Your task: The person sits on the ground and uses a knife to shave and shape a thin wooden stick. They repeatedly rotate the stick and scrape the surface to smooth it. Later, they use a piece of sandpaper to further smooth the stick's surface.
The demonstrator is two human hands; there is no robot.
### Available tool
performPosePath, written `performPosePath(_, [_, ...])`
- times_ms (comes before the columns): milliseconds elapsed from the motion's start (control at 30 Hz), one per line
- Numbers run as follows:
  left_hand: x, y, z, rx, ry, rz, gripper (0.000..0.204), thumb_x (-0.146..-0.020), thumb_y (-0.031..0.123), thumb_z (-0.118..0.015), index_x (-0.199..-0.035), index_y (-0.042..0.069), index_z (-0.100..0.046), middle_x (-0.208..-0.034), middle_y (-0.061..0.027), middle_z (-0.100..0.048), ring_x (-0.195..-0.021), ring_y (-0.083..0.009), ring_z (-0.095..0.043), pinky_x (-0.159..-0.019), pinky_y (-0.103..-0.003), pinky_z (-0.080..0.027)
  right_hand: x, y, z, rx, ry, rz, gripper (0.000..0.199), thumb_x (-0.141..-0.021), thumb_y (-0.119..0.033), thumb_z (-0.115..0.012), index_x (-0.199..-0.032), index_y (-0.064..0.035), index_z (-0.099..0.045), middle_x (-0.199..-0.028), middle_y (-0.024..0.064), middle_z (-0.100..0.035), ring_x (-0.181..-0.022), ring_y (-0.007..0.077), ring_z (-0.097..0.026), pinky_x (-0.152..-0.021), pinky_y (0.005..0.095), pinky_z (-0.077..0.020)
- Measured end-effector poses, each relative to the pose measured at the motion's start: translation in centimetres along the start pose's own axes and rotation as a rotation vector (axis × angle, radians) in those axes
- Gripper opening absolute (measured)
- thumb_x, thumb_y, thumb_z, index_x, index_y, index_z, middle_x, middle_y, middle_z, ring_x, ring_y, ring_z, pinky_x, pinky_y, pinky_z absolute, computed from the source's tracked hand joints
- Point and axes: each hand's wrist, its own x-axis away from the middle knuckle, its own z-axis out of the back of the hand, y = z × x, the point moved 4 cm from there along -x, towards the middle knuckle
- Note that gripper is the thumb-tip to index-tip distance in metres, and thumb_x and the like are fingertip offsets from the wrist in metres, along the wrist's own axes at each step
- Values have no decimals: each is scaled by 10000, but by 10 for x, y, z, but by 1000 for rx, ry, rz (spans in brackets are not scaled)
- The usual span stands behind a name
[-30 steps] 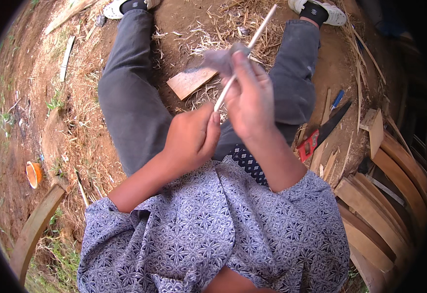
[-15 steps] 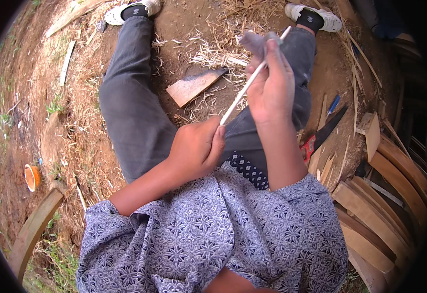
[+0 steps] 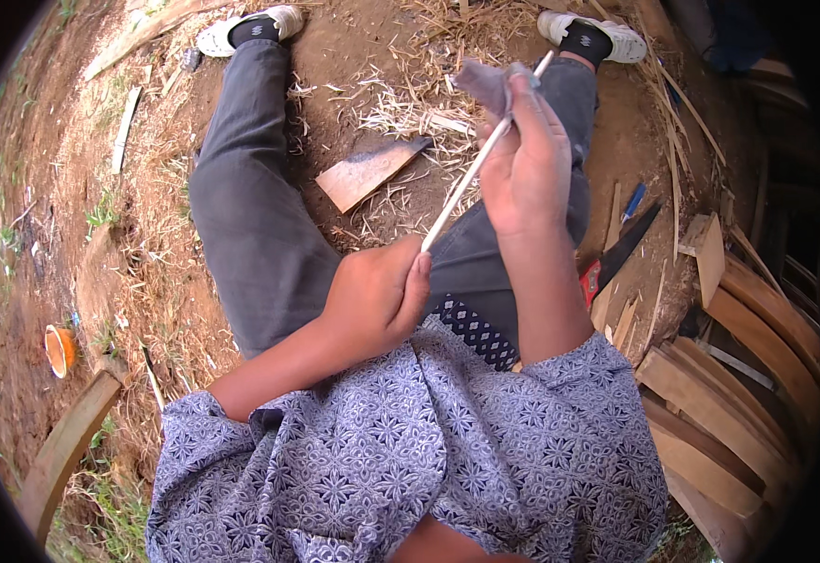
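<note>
A thin, pale wooden stick [image 3: 466,182] slants up and to the right between my two hands, above my lap. My left hand [image 3: 379,289] is closed in a fist round its lower end. Farther out, near the stick's upper end, my right hand [image 3: 528,169] pinches a grey piece of what looks like sandpaper [image 3: 485,86] against the stick. Part of that grey piece juts out to the left of my fingers. The stick's tip shows just past my right fingertips. What lies inside my left fist is hidden.
A wooden offcut [image 3: 369,174] and many shavings [image 3: 410,117] lie between my legs. Right of my leg are a red-handled saw [image 3: 621,253] and a blue pen-like object [image 3: 634,201]. Stacked boards [image 3: 710,422] stand at the right; an orange cup-like object [image 3: 61,350] lies left.
The grey piece at my right fingers sits a little farther left and spreads out more. Both hands keep their hold on the stick, and the whole view has shifted slightly.
</note>
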Motion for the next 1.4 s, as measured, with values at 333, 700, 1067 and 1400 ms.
performPosePath(333, [-4,2,2,-17,25,-26,228,-1008,133,-449,-821,13,-496,-618,-198,-498,-553,-405,-543,-538,-475,-405,13,-2,-5,-34,15,-28,178,-1023,-167,-585,-1117,-44,-673,-949,-5,-676,-801,47,-596,-733,210,-460])
performPosePath(700, [-37,-5,23,-12,165,-15,216,-1009,132,-452,-836,7,-487,-620,-198,-491,-555,-413,-533,-547,-472,-397,44,39,-16,-107,5,-83,193,-1022,-177,-581,-1129,-37,-662,-977,29,-702,-806,74,-611,-744,232,-476])
performPosePath(1067, [-9,1,-1,-9,50,30,284,-1035,157,-442,-798,8,-483,-611,-192,-482,-529,-376,-519,-539,-447,-392,7,21,-5,-32,38,-74,225,-994,-183,-637,-1183,-64,-670,-1023,-1,-696,-861,58,-620,-747,221,-479])
performPosePath(1400, [-16,-2,10,9,82,42,206,-1008,153,-474,-855,23,-516,-647,-211,-550,-585,-432,-576,-552,-501,-436,10,23,-13,-80,64,-85,198,-1005,-166,-616,-1154,-54,-683,-1046,11,-713,-913,62,-642,-781,227,-504])
